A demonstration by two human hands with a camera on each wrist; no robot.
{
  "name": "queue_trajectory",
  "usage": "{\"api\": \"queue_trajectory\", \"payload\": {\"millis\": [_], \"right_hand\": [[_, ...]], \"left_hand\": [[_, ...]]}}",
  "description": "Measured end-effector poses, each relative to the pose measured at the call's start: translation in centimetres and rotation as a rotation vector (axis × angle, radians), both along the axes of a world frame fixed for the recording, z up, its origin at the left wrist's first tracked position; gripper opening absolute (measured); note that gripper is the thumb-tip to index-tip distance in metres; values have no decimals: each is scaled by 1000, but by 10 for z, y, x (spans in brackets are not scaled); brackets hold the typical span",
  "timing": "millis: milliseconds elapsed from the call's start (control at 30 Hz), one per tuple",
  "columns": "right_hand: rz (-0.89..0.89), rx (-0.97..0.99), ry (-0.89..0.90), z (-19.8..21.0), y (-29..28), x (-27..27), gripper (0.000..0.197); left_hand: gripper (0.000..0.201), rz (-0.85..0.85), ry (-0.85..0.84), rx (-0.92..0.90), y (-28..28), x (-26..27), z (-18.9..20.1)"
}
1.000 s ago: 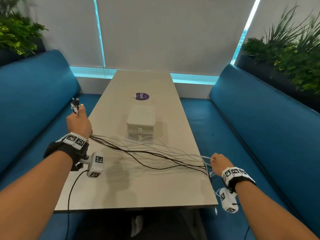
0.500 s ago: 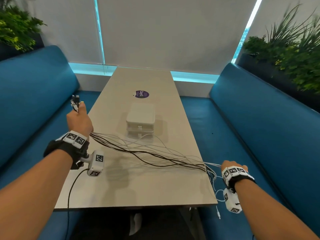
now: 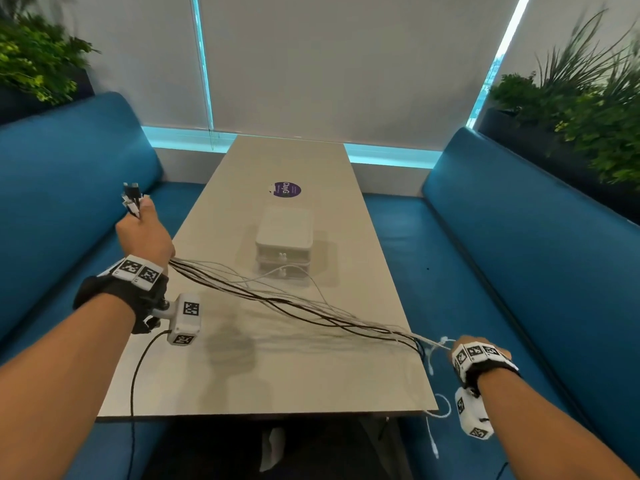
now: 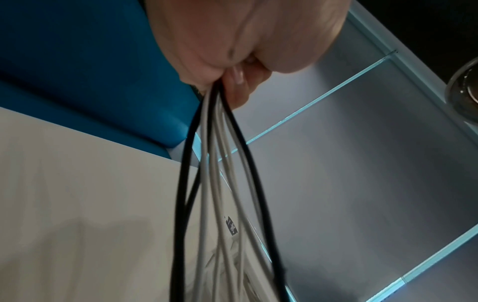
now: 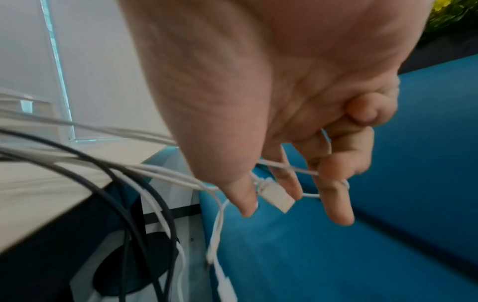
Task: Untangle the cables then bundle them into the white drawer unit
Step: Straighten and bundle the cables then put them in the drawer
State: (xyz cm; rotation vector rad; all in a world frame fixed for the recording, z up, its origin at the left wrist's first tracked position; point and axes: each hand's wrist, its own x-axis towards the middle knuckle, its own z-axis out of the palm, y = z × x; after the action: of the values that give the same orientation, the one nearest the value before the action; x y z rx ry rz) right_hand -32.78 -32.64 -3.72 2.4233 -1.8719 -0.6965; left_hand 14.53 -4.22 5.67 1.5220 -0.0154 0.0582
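Observation:
My left hand is raised over the table's left edge and grips a bundle of black and white cables. Their plug ends stick up above its fist. In the left wrist view the cables hang out of the closed left hand. The bundle stretches across the table to my right hand, which is past the right edge. There the right hand has thin white cables threaded through its curled fingers, with a white plug beside the thumb. The white drawer unit stands closed mid-table.
The long beige table runs between two blue benches. A purple round sticker lies behind the drawer unit. Loose white cable ends dangle below the table's near right corner. Plants stand behind both benches.
My right hand has slid right and toward me along the cables, off the table edge, drawing them straighter. The left hand has stayed almost in place, still gripping the bundle.

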Motion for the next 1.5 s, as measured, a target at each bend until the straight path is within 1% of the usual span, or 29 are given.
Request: {"api": "queue_trajectory", "payload": {"millis": [100, 167, 233, 267, 300, 400, 467, 500, 533, 567, 600, 633, 700, 733, 800, 867, 900, 933, 1000, 1067, 1200, 1267, 1333, 1400, 1467, 1500], "right_hand": [[-32, -12, 42, -1, 7, 3, 37], [-61, 0, -8, -8, 4, 6, 44], [-43, 40, -49, -16, -2, 9, 49], [-45, 43, -96, -25, -11, 10, 48], [-49, 51, -99, -31, -18, 11, 43], [-50, 95, -81, -16, -12, 13, 22], [-95, 113, -65, -8, -12, 13, 24], [-112, 117, -65, -8, -14, 11, 21], [-106, 137, -64, -3, -11, 10, 16], [-85, 154, -66, -7, -15, 9, 13], [-93, 166, -109, -13, -19, 10, 16], [-93, 196, -127, -12, -16, 11, 25], [-111, 163, -189, -9, -14, 17, 50], [-115, 165, -194, -3, -9, 23, 56], [-25, 165, -191, 10, -2, 34, 71], [113, 169, -151, 26, 1, 47, 97], [175, 180, -152, 33, 2, 55, 105], [214, 190, -159, 41, 4, 62, 107], [278, 214, -209, 54, 10, 77, 105], [383, 209, -309, 63, 23, 95, 101], [624, 238, -702, 80, 69, 142, 93], [757, 235, -817, 91, 99, 168, 94], [857, 236, -883, 101, 128, 195, 96], [924, 280, -895, 103, 151, 222, 95], [879, 369, -923, 98, 165, 245, 86], [842, 387, -928, 95, 169, 253, 76]], "left_hand": [[53, -23, -6, 14, -4, -3, -4], [53, -42, -16, 21, -9, -8, -6], [52, -59, -27, 29, -12, -12, -7], [52, -68, -33, 32, -13, -14, -7], [51, -71, -39, 32, -14, -16, -7], [52, -64, -50, 30, -14, -17, -6], [53, -48, -45, 26, -11, -14, -4], [53, -40, -39, 21, -8, -12, -3], [53, -35, -29, 15, -6, -10, -3], [54, -33, -22, 12, -5, -10, -2], [54, -41, -13, 9, -5, -11, -3], [54, -53, -7, 9, -6, -14, -4], [53, -92, -12, 10, -13, -24, -4], [53, -111, -18, 10, -17, -29, -3], [55, -151, -19, 16, -25, -36, -2], [57, -189, -19, 30, -31, -44, -1], [58, -206, -20, 42, -33, -47, 0], [58, -222, -26, 53, -35, -52, 2], [55, -249, -56, 68, -39, -62, 4], [51, -269, -76, 67, -43, -72, 7], [48, -334, -96, 68, -49, -94, 7], [46, -377, -102, 71, -50, -105, 6], [45, -406, -119, 86, -51, -116, 7], [44, -433, -135, 84, -51, -127, 11], [44, -442, -124, 83, -50, -130, 12], [45, -448, -105, 70, -48, -129, 12]]}}
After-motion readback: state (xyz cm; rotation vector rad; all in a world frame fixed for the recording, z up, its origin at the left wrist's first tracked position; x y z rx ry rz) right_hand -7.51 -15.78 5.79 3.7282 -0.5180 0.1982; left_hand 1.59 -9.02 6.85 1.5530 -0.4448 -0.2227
